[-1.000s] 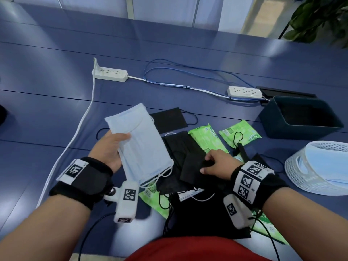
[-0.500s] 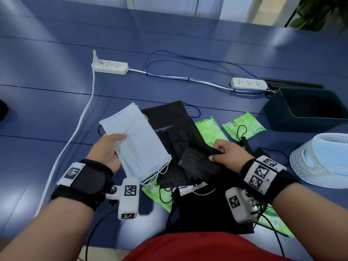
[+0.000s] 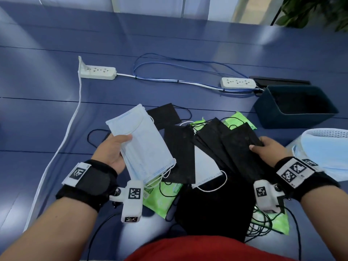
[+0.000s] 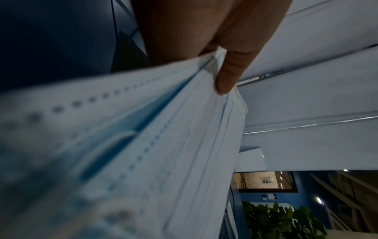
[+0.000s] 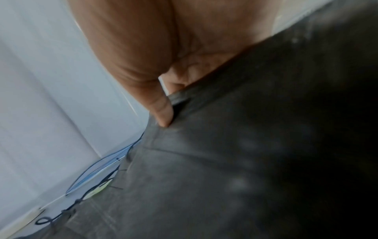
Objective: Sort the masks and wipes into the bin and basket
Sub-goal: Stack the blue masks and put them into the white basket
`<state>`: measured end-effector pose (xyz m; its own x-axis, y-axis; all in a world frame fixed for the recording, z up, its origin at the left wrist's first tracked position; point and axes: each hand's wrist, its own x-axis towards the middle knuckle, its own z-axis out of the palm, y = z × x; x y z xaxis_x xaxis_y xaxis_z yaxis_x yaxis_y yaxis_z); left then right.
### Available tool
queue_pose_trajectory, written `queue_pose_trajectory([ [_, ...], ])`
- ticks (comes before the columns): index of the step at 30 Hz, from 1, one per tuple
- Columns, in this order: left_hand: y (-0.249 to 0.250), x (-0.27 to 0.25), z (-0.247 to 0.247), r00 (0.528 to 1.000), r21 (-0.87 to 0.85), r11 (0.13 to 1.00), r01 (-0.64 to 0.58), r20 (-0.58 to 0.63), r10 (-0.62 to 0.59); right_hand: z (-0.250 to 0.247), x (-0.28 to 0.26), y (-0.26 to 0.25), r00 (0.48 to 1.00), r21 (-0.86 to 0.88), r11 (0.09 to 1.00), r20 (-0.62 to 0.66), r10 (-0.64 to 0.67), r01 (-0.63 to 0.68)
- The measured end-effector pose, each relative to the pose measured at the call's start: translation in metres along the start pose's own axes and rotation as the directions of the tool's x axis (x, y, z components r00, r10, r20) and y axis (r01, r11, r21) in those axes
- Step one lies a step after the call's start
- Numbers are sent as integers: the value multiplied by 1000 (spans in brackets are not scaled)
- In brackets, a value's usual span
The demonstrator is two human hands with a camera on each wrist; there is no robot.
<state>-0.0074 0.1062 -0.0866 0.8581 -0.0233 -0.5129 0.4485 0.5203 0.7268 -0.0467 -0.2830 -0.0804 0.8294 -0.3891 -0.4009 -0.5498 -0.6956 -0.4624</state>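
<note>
My left hand (image 3: 113, 153) grips a stack of light blue masks (image 3: 143, 144) above the table; in the left wrist view the thumb (image 4: 227, 77) presses on the blue masks (image 4: 143, 161). My right hand (image 3: 267, 149) holds a fanned bunch of black masks (image 3: 226, 147), lifted off the pile; the thumb (image 5: 161, 113) pinches the black masks (image 5: 245, 161). Green wipe packs (image 3: 162, 196) and more black masks (image 3: 165, 115) lie on the table. The dark bin (image 3: 295, 108) stands at the right. The white basket (image 3: 327, 147), near the right edge, holds blue masks.
Two white power strips (image 3: 98, 72) (image 3: 238, 82) with white and blue cables lie across the blue table (image 3: 56, 110) behind the pile. A white mask (image 3: 205, 170) lies under the black ones. A plant stands at the far right corner.
My right hand lifted the black masks off the pile and moved right toward the basket, fanning them out. The left hand keeps hold of the blue stack, nearly still.
</note>
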Motion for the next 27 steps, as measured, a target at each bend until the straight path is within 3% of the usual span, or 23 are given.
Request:
queue_pose_trajectory([
  [3, -1, 0, 7, 1000, 38, 999, 2, 19, -3, 3, 1, 8, 988, 11, 995, -125, 95, -95],
  [7, 0, 1, 10, 1000, 66, 998, 10, 29, -12, 3, -5, 6, 982, -20, 991, -140, 126, -130],
  [11, -2, 2, 12, 1000, 80, 997, 15, 22, -16, 3, -16, -16, 962, -87, 995, -265, -64, 42],
  [13, -4, 2, 14, 999, 88, 996, 24, 21, -26, 10, -21, -33, 967, -58, 981, -167, -192, 185],
  [14, -5, 2, 15, 999, 99, 995, 28, 21, -31, 15, -24, -40, 974, -74, 973, -47, -224, 220],
  [16, -7, 4, 17, 999, 114, 993, 39, 28, -42, 28, -29, -50, 947, -153, 953, 232, -221, 260],
  [18, -8, 6, 18, 998, 127, 991, 44, 35, -49, 41, -28, -53, 914, -221, 941, 373, -162, 257],
  [22, -8, 6, 22, 996, 152, 987, 56, 55, -65, 60, -23, -52, 946, -285, 936, 301, -118, 207],
  [27, -10, 8, 20, 996, 170, 983, 68, 50, -77, 75, -22, -57, 961, -220, 967, 267, -66, 127],
])
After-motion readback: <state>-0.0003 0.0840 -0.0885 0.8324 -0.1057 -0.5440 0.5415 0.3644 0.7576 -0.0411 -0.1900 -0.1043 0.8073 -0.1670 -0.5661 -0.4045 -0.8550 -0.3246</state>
